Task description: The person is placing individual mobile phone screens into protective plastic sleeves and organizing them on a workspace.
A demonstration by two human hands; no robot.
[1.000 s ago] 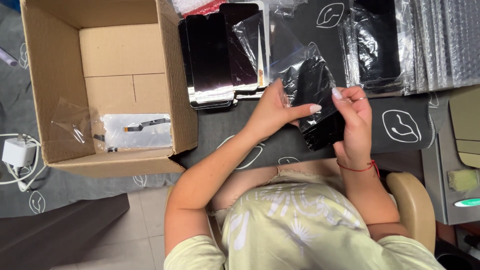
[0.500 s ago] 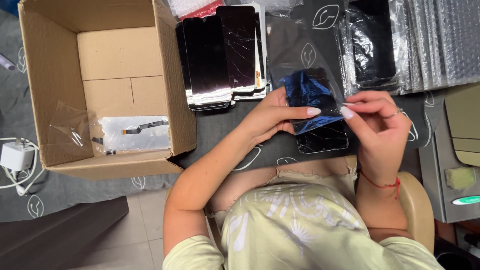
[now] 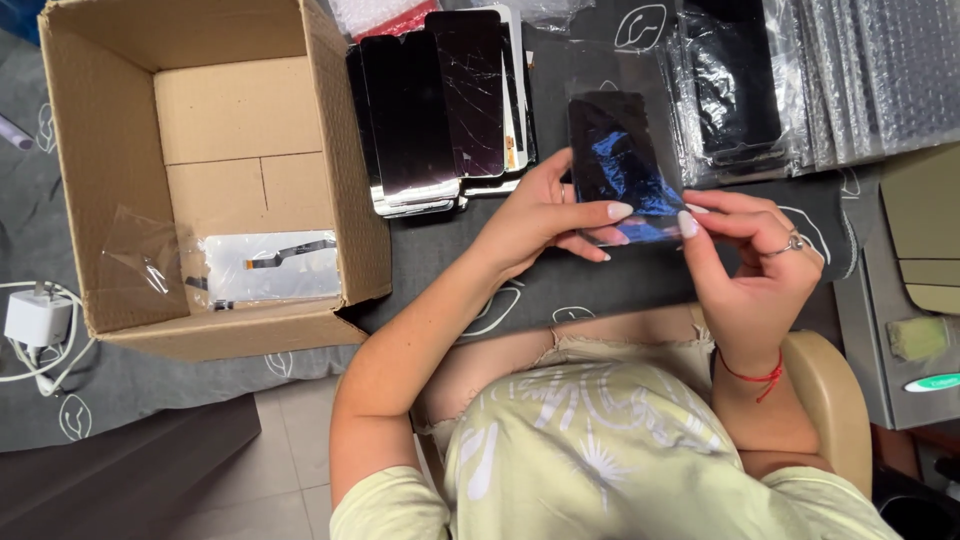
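A dark phone screen panel (image 3: 615, 165) with a blue sheen lies flat over the dark table, held at its near end by both hands. My left hand (image 3: 545, 215) grips its left edge with the thumb on top. My right hand (image 3: 755, 265), with a ring and a red wrist string, pinches the panel's near right corner between thumb and forefinger. A stack of black screen panels (image 3: 435, 105) lies just left of it.
An open cardboard box (image 3: 120, 180) on the left holds a white screen panel with a flex cable (image 3: 265, 265). Bagged screens in clear plastic (image 3: 740, 90) and bubble wrap (image 3: 890, 70) fill the far right. A white charger (image 3: 35, 320) lies far left, a grey device (image 3: 910, 330) at right.
The screen panel has come out of its clear bag and turned flat, moving up and away from my body. Both hands shifted from the bag's edge to the panel's near end.
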